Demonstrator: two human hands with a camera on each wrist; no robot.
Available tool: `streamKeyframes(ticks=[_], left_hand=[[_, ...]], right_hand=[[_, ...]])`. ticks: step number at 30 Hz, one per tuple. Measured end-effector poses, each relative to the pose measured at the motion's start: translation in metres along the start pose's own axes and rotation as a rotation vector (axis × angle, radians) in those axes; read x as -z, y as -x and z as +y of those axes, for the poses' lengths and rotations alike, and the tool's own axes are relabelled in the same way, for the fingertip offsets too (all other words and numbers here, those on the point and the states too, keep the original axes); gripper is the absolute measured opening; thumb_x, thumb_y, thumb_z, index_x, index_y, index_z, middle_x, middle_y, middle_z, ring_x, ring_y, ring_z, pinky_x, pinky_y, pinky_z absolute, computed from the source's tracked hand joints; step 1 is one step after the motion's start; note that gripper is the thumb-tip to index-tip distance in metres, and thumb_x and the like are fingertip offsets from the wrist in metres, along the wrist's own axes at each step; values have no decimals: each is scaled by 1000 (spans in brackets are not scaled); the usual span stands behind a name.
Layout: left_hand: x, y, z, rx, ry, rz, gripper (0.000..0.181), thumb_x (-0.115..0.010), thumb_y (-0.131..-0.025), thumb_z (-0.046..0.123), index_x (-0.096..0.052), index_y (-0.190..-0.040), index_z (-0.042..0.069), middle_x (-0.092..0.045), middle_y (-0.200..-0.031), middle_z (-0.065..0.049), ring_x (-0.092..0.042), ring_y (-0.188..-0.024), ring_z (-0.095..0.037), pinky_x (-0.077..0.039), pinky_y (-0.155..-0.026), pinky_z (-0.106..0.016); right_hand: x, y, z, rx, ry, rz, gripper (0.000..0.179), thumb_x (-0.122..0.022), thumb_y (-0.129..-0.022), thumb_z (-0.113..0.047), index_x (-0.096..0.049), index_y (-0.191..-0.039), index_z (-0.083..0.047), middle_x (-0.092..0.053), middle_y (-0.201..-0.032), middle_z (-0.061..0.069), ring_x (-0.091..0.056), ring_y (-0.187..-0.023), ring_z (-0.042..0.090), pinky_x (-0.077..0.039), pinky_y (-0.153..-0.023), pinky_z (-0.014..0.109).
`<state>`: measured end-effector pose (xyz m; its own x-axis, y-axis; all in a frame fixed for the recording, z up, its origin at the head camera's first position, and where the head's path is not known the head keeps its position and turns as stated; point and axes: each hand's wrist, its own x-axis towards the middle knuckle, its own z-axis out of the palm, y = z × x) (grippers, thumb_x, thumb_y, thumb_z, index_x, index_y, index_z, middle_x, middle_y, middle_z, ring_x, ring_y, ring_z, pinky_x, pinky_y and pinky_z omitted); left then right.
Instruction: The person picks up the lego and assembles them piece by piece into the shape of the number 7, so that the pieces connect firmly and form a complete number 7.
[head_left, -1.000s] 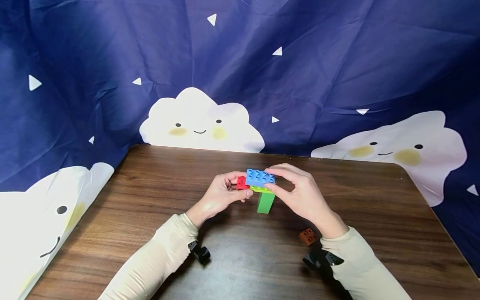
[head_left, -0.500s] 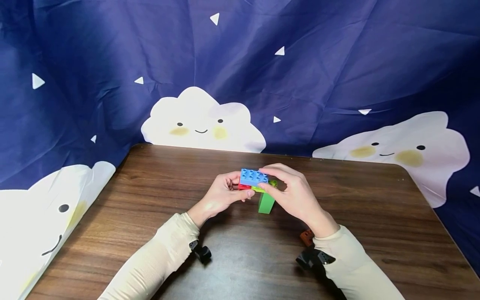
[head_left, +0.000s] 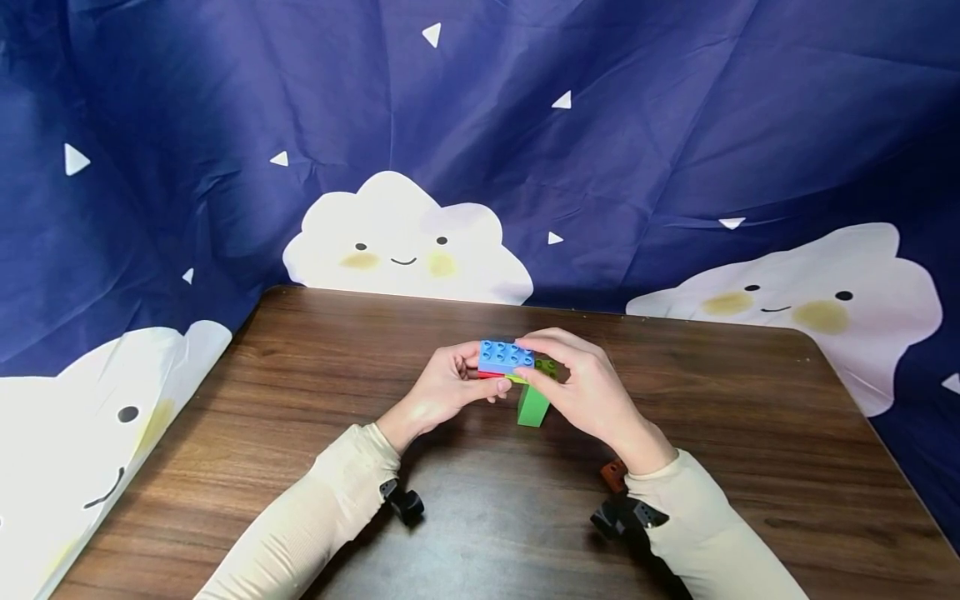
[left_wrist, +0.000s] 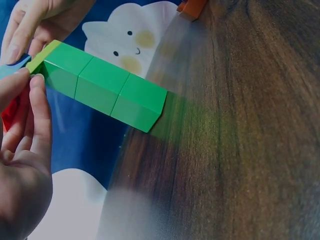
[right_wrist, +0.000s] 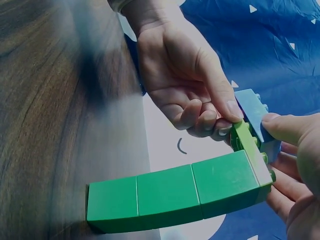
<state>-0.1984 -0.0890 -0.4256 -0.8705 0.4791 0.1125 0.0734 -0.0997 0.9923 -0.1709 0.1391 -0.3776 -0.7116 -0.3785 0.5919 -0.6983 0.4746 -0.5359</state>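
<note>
In the head view, a blue eight-stud brick [head_left: 506,357] lies over a red brick [head_left: 491,375] and the left end of a lime green thin brick [head_left: 547,367]. My right hand [head_left: 588,392] pinches the blue brick between thumb and fingers. From the left, my left hand [head_left: 442,390] grips the red and lime pieces, with its thumb along the near side. The lime piece tops a column of green bricks [left_wrist: 102,85], whose foot is on the table. In the right wrist view, the blue brick [right_wrist: 252,110] stands tilted against the lime piece's studs, and the red one is hidden.
A brown brick [head_left: 613,475] lies on the wooden table [head_left: 480,533], partly covered by the right wrist. Black wrist cameras hang below both sleeves. Behind the table's far edge rises a dark blue curtain [head_left: 480,108] with white clouds.
My right hand has moved left with the blue brick, which now covers most of the red brick and bares the lime piece's right end. My left hand has stayed nearly still.
</note>
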Motion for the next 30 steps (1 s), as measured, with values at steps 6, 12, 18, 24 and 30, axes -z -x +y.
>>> streamKeyframes(ticks=[6, 12, 18, 24, 30], left_hand=[[1, 0, 0, -5, 7, 6, 32, -73, -96, -10, -67, -128, -14, -71, -118, -42, -77, -81, -18, -64, -73, -24], [1, 1, -3, -18, 18, 3, 33, -72, -96, -11, -66, -128, -15, -81, -108, -22, -77, -79, -14, -64, -72, -23], [1, 0, -5, -25, 33, -5, 32, -72, -96, -12, -66, -127, -15, -82, -105, -13, -76, -79, -15, -64, -73, -24], [1, 0, -5, -25, 44, -7, 32, -72, -96, -13, -66, -127, -16, -82, -103, -9, -76, -79, -19, -64, -74, -23], [-1, 0, -5, -41, 69, -15, 34, -70, -95, -15, -63, -128, -19, -81, -97, 8, -75, -80, -11, -65, -74, -23]], right_hand=[[1, -1, 0, -1, -4, -27, 36, -87, -90, -4, -79, -125, -5, -77, -122, 9, -67, -90, 18, -50, -62, 26], [1, -1, -2, 15, 18, -43, 35, -86, -90, -4, -79, -124, -2, -76, -121, 10, -68, -91, 19, -54, -65, 29], [2, -1, -3, 41, 46, -48, 35, -86, -90, -3, -78, -124, -2, -76, -121, 10, -73, -100, 21, -60, -75, 33], [1, -1, -3, 83, 61, -38, 35, -87, -89, -3, -78, -123, 0, -76, -121, 11, -73, -102, 23, -63, -77, 37], [-1, 0, 0, 95, 70, -30, 36, -87, -89, -2, -78, -123, 0, -75, -121, 11, -73, -100, 23, -63, -75, 36]])
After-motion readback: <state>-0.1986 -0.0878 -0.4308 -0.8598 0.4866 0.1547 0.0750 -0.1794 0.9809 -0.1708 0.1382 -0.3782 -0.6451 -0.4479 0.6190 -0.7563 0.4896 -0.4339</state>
